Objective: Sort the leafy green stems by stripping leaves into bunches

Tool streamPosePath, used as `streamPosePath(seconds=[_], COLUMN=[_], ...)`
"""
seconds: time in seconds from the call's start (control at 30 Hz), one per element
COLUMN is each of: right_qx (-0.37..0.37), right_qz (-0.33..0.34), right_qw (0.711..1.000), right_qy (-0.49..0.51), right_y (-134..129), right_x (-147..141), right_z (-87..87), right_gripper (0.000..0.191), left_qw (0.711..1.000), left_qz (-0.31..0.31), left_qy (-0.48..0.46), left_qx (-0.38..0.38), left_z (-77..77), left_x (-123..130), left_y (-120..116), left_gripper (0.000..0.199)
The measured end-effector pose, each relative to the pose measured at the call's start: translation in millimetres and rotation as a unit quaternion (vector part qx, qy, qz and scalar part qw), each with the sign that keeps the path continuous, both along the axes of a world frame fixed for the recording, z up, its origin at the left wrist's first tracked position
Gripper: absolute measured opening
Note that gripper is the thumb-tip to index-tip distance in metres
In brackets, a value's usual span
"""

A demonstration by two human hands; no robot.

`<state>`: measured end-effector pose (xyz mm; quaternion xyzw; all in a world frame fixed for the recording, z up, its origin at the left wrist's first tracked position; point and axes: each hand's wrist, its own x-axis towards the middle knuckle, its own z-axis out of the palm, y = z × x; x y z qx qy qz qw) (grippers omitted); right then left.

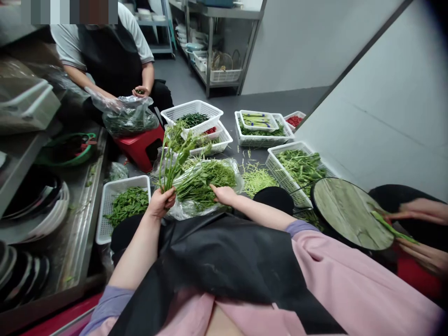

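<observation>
My left hand (163,202) is closed around the lower ends of a bunch of leafy green stems (171,161), holding it upright. My right hand (224,195) reaches to the edge of a pile of long leafy greens (210,179), its thumb and index finger closing on some of them. The pile rests on a clear plastic bag (182,212) in front of my black apron. Left of my left hand stands a white basket (100,228) with picked green leaves (129,205).
Cut stem pieces (258,179) lie on the floor. White baskets of vegetables (271,158) stand ahead and right. A co-worker handles a bag of greens (129,119) on a red stool (140,147). Another person's hands (425,210) hold a green stalk by a round board (346,212).
</observation>
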<state>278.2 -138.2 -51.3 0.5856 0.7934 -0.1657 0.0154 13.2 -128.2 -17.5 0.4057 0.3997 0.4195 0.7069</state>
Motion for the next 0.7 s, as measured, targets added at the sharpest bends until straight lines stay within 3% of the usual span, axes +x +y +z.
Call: streamPosePath(seconds=[0.03,0.1,0.2,0.27,0.37,0.43,0.5,0.6,0.7], right_qx=[-0.003,0.063,0.252,0.319,0.289,0.25,0.228,0.248,0.305], right_qz=[0.007,-0.006,-0.016,0.046,0.192,0.256,0.27,0.185,-0.046], right_qw=[1.0,0.998,0.964,0.944,0.937,0.929,0.927,0.95,0.939], right_qy=[-0.021,-0.007,0.077,0.075,-0.032,-0.099,-0.123,-0.031,0.151], right_y=[1,5,17,30,52,62,66,66,62], right_x=[3,20,51,64,66,63,62,75,102], right_z=[1.4,17.3,62.8,95.7,130.0,138.7,138.3,129.8,117.4], right_gripper=[0.039,0.026,0.029,0.032,0.035,0.03,0.024,0.016,0.025], left_qw=[1.0,1.0,0.999,0.999,0.998,0.998,0.998,0.998,0.999], left_qz=[-0.003,-0.005,-0.008,-0.015,-0.037,-0.046,-0.043,-0.028,-0.006], left_qy=[0.007,0.021,0.044,0.051,0.052,0.051,0.051,0.056,0.045], left_qx=[0.0,0.0,-0.001,0.004,0.012,0.011,0.011,0.011,0.008], left_z=[-0.4,-1.4,-3.1,-3.4,-2.0,-0.4,0.6,0.4,-1.3], left_x=[0,-1,-1,0,3,5,6,6,2], left_y=[-1,-3,-5,-5,-4,-4,-5,-5,-4], left_gripper=[0.046,0.046,0.045,0.045,0.046,0.047,0.047,0.047,0.047])
